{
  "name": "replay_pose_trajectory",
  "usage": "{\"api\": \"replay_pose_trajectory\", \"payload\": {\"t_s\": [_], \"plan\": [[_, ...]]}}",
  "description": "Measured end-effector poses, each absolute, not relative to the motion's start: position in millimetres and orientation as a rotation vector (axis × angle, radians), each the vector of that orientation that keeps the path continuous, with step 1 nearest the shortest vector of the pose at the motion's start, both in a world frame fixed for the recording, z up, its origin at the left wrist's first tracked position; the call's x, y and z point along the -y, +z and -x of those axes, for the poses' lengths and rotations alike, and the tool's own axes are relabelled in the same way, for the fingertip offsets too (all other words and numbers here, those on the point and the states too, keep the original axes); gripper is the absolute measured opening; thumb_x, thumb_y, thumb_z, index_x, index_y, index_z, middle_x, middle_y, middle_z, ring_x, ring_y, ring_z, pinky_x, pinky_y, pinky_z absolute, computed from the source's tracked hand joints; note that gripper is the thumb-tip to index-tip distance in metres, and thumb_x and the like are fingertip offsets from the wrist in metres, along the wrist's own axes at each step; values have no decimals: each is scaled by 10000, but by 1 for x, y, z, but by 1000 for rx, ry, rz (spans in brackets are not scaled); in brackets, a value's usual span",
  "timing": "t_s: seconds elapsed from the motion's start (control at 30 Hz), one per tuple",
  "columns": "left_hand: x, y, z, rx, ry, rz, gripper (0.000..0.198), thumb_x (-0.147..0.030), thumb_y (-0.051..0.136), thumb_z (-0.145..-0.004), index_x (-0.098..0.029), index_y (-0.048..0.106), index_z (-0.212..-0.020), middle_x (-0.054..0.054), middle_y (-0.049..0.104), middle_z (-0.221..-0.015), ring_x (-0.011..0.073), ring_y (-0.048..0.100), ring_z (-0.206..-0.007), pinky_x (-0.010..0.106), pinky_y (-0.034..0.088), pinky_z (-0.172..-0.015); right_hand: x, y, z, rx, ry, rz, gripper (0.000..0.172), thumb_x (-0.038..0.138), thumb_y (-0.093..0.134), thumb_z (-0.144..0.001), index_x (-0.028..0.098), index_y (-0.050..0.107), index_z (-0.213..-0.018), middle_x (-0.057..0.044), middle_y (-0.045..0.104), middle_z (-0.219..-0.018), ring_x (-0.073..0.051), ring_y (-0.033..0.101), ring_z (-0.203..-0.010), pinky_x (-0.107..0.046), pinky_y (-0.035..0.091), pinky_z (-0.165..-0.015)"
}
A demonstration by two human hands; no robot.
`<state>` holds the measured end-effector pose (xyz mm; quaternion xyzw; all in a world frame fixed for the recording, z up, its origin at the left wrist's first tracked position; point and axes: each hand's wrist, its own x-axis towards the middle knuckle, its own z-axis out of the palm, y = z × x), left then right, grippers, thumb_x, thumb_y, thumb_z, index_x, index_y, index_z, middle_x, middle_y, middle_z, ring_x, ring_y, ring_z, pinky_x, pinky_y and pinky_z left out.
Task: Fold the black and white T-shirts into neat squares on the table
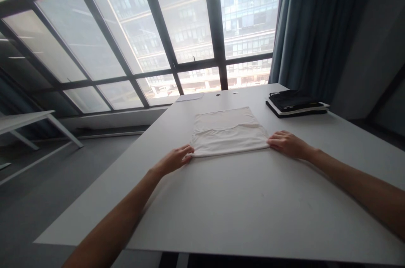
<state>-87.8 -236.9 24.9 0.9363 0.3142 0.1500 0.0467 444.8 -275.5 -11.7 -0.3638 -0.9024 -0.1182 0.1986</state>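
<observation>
A white cloth garment (228, 139), folded into a rough rectangle, lies flat on the white table (221, 200). One folded edge crosses its middle, and small wrinkles show on its surface. My left hand (177, 159) pinches the near left corner between thumb and fingers. At the near right corner, my right hand (286, 143) has its fingers closed on the fabric. The near edge runs almost straight between both hands. What kind of garment it is cannot be made out.
A stack of folded dark and white clothes (295, 103) sits at the table's right side. A thin pale sheet (190, 97) lies near the far left edge. Beyond are large windows (183, 15) and a blue curtain (308, 28). Another white table (27, 119) stands at left.
</observation>
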Motion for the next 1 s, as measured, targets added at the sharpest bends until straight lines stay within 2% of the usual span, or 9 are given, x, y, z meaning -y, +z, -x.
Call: {"api": "replay_pose_trajectory", "payload": {"t_s": [0.1, 0.3, 0.4, 0.53, 0.7, 0.87, 1.0], "plan": [[238, 24, 86, -927, 463, -2898, 233, -232, 420, -1015, -208, 649, -1045, 77, 685, -1060, 165, 654, -896, 260, 510, -807, 281, -5, -441, 2546, -397, 1029, 198, 144, 510, -950, 204, 698, -933, -75, 722, -902, -214, 637, -871, -348, 449, -862], [233, 18, 86, -833, 466, -2964, 194, -186, 473, -966, -211, 665, -987, 94, 673, -1147, 203, 623, -1049, 302, 499, -905, 283, 0, -439, 2550, -466, 1092, 183, 126, 526, -922, 189, 690, -871, -77, 717, -884, -222, 634, -858, -350, 444, -845], [229, 13, 90, -926, 499, -2913, 155, -228, 494, -967, -215, 632, -1036, 78, 690, -1119, 192, 649, -1013, 297, 514, -886, 282, 0, -442, 2567, -427, 1044, 193, 143, 546, -920, 213, 725, -932, -73, 737, -945, -219, 651, -901, -340, 447, -848], [226, 13, 92, -1064, 518, -2929, 229, -239, 496, -974, -222, 599, -1178, 70, 714, -1092, 200, 683, -974, 311, 533, -855, 279, -2, -445, 2593, -482, 1056, 199, 122, 548, -919, 208, 726, -937, -75, 742, -945, -223, 654, -911, -345, 445, -856], [231, 21, 88, -991, 457, -3097, 221, -148, 473, -969, -235, 669, -1023, 58, 704, -1118, 190, 663, -1009, 296, 521, -867, 279, -3, -447, 2524, -534, 1029, 183, 89, 557, -894, 199, 703, -878, -75, 734, -908, -214, 649, -858, -342, 453, -850], [241, 37, 89, -943, 591, -3070, 188, -161, 492, -972, -220, 667, -1005, 70, 699, -1103, 177, 659, -976, 286, 518, -853, 285, 8, -448, 2458, -450, 980, 178, 99, 549, -904, 210, 687, -918, -77, 735, -974, -227, 656, -925, -361, 473, -877], [253, 55, 89, -863, 569, -3002, 177, -179, 503, -974, -208, 676, -950, 69, 705, -1031, 160, 656, -903, 269, 514, -816, 296, 21, -449, 2448, -305, 942, 169, 129, 564, -906, 229, 696, -937, -66, 739, -1005, -228, 667, -939, -369, 496, -877]]}}
